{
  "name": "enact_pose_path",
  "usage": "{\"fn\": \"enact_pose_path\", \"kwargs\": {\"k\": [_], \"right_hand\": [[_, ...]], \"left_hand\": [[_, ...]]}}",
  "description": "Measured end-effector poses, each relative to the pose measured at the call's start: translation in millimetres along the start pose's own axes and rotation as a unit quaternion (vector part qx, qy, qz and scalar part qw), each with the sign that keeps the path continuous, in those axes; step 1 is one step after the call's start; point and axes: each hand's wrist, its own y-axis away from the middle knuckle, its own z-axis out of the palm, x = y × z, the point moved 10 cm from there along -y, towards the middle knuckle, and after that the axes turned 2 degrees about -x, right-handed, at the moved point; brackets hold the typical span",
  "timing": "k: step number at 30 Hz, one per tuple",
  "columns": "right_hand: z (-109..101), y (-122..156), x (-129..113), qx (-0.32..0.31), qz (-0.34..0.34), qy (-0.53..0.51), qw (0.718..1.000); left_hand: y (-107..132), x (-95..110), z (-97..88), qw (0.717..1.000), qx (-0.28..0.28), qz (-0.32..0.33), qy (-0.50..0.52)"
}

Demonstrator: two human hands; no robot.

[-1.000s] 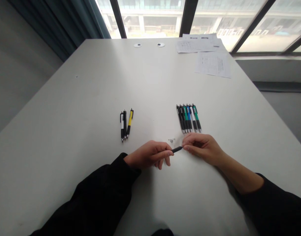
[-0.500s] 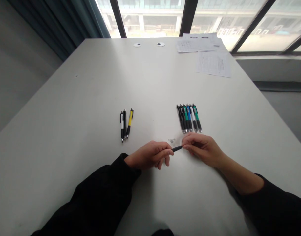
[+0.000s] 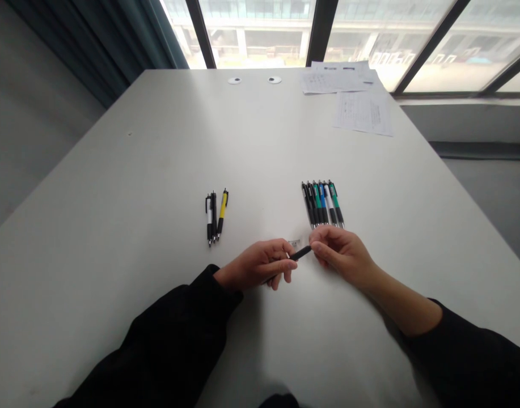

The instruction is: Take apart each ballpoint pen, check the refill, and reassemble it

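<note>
My left hand (image 3: 260,265) is closed round a black pen (image 3: 301,253), whose tip end sticks out to the right. My right hand (image 3: 338,254) pinches that tip end with its fingertips. Both hands rest low over the white table (image 3: 136,198). A small pale part (image 3: 294,243) lies on the table just behind the pen. Right behind my right hand lies a row of several pens (image 3: 322,203) in black, green, blue and white. To the left lie three pens (image 3: 215,214), one of them yellow.
Sheets of printed paper (image 3: 362,110) lie at the far right of the table, more (image 3: 334,79) by the window. Two small round discs (image 3: 254,80) sit at the far edge. A dark curtain (image 3: 93,45) hangs at the left.
Both hands and the pen have shifted slightly left and the pen's tip end has tilted up a little. The view has tipped slightly; the pens on the table have not moved.
</note>
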Motion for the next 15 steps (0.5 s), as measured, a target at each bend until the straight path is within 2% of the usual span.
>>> {"fn": "enact_pose_path", "kwargs": {"k": [7, 15], "right_hand": [[-0.5, -0.9, -4.3, 0.027, -0.039, -0.024, 0.999], [5.7, -1.8, -5.5, 0.028, -0.059, -0.087, 0.994]], "left_hand": [[-0.1, 9.4, -2.1, 1.0, 0.006, 0.03, 0.002], [-1.3, 11.1, -3.9, 0.999, 0.012, 0.047, -0.003]]}}
